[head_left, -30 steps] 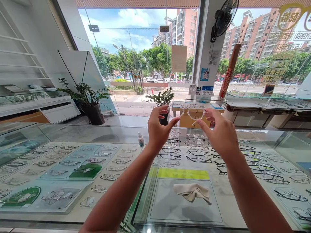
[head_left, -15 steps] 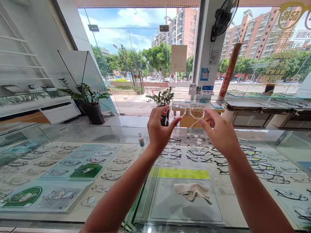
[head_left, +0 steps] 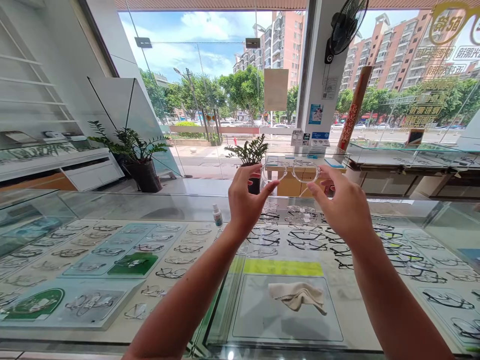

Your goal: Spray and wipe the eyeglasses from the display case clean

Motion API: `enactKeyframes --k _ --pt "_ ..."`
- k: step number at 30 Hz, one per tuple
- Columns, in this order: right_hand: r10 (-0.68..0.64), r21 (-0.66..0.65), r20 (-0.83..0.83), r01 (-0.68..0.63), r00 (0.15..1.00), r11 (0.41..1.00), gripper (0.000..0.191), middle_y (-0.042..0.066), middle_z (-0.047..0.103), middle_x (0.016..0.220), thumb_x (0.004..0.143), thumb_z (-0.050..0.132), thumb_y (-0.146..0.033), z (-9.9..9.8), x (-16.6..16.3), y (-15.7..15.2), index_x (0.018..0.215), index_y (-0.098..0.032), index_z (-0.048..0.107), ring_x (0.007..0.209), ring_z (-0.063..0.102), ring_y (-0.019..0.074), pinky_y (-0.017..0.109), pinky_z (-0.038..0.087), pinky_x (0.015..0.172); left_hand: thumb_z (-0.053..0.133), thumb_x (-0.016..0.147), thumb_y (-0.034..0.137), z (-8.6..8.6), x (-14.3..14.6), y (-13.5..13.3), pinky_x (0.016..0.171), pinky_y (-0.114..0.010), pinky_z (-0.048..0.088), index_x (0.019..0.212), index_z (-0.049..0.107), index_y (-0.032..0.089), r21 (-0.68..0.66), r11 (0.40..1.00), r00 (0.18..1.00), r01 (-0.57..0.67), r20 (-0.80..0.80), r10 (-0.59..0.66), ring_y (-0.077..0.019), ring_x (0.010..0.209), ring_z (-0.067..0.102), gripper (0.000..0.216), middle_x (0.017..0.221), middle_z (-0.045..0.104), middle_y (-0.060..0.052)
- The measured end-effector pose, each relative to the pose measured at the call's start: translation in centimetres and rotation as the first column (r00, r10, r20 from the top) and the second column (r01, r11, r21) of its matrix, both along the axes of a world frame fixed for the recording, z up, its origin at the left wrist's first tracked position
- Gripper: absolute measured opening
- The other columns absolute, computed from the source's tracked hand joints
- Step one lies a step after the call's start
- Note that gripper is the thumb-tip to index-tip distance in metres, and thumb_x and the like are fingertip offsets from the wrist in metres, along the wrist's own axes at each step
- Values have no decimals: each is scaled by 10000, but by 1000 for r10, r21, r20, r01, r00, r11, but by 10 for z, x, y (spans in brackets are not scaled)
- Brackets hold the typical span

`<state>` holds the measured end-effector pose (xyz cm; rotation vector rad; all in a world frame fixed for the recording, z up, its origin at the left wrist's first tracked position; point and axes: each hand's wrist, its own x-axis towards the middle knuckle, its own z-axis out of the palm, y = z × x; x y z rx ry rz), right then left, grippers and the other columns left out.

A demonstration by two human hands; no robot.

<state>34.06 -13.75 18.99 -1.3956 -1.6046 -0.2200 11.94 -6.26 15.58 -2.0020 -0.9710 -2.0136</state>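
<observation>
I hold a pair of clear-framed glasses [head_left: 290, 171] up in front of me, above the glass counter. My left hand [head_left: 245, 200] pinches the left side of the frame between thumb and fingers. My right hand [head_left: 343, 205] pinches the right side the same way. The lenses face away from me towards the window. Below my hands, a beige cleaning cloth [head_left: 298, 296] lies crumpled on a grey mat [head_left: 262, 320] on the counter top.
The glass counter [head_left: 112, 210] shows several rows of eyeglass frames beneath. A small spray bottle [head_left: 217, 215] stands left of my left wrist. Potted plants [head_left: 137, 155] stand behind, a wall fan [head_left: 343, 30] hangs above, and another display case [head_left: 412, 155] lies at the right.
The glasses have tilted slightly in my hands and sit a touch higher; both hands have kept their pinch on the frame.
</observation>
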Motion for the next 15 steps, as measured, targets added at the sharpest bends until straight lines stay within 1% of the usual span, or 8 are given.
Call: enactKeyframes --k 4,7,9,12,15 --pt "22 -36 -8 -23 1000 999 503 154 817 1252 1006 662 -412 -1 1 4 1454 -183 663 1009 795 359 572 610 882 898 825 544 0 2 -2 756 -342 547 1179 685 211 13 999 1000 -30 0 30 -189 886 718 531 1039 737 -47" --pt "35 -68 -2 -35 999 997 527 170 819 1229 1019 626 -420 -3 1 8 1474 -154 644 1025 791 375 592 605 886 902 818 547 0 2 -3 758 -342 541 1163 682 205 37 998 999 -51 -2 51 -189 879 700 533 1017 722 -43" --pt "38 -60 0 -38 999 997 525 170 817 1227 1022 622 -424 -5 1 8 1471 -154 643 1021 788 375 603 603 895 902 819 547 0 2 -3 768 -345 542 1167 683 209 32 998 999 -50 2 50 -190 885 698 532 1019 722 -42" --pt "52 26 -4 -52 999 998 497 163 798 1270 1017 636 -415 -5 0 7 1453 -177 641 1029 777 360 590 609 896 900 816 556 0 -1 2 788 -353 559 1181 685 222 -35 999 1000 13 26 -12 -198 922 718 539 1053 740 -49" --pt "75 168 13 -76 997 983 466 163 763 1310 1008 660 -393 -6 -3 6 1429 -196 632 1116 749 351 548 620 902 901 815 553 -1 -4 10 802 -353 587 1204 681 236 -143 977 985 160 82 -150 -217 999 748 547 1082 762 -58"
